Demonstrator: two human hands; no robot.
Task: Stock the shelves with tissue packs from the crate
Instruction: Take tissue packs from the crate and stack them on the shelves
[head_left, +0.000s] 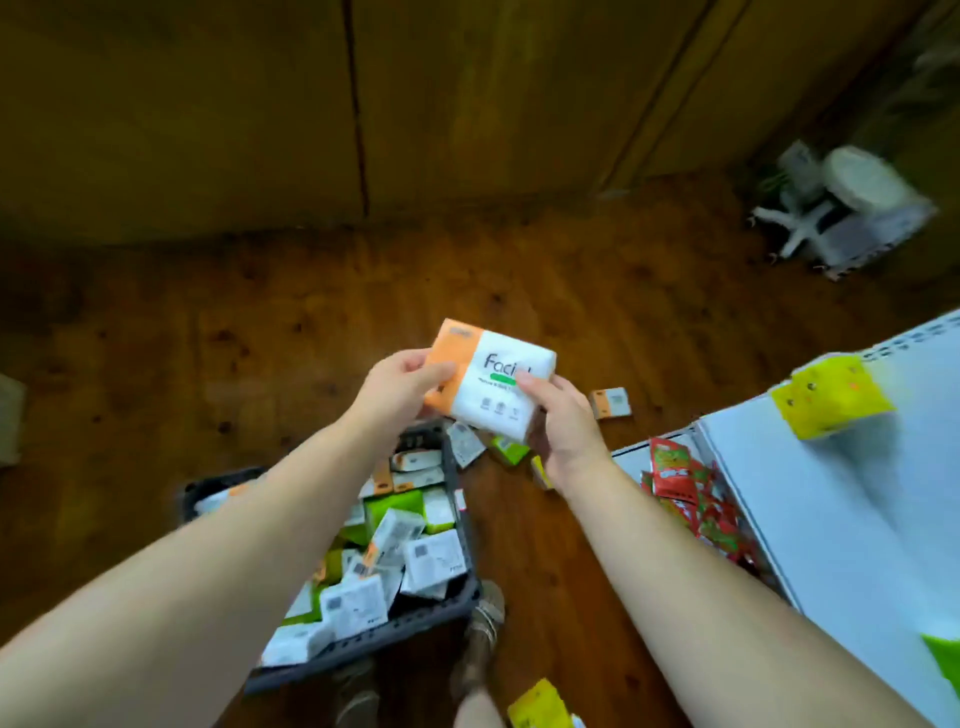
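Head view, steeply downward, close above crate (374, 649)

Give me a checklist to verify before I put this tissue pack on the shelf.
1. Grip on the orange-and-white plastic-wrapped tissue pack: ok; left hand and right hand both hold it.
2. Pack held above the grey plastic crate: ok.
3. Bare room on the white metal shelf: ok, near the yellow pack.
4. Wooden floor beyond the crate: not ok; a small loose pack lies there.
5. Wrapper intact: cannot tell.
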